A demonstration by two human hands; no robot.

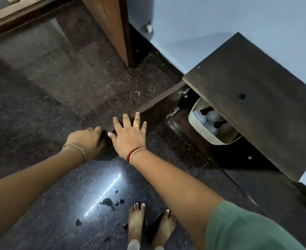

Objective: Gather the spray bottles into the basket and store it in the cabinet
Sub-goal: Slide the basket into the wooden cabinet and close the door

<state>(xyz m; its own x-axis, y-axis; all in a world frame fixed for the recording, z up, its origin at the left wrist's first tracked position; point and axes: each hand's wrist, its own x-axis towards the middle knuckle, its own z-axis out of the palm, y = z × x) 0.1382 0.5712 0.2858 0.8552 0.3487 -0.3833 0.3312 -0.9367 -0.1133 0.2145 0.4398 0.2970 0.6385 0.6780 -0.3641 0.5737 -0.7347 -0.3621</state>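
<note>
1. My only view is head-worn, wide-angle, looking steeply down at the floor point(54, 91).
2. It faces the open cabinet point(253, 109), at right.
3. It sits near, at arm's reach.

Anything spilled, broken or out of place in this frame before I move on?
Yes: dark fragments lie scattered on the glossy floor by the bare feet, like debris or chips. The basket sits inside the cabinet; both hands, left hand, right hand, are on the open door.
</note>
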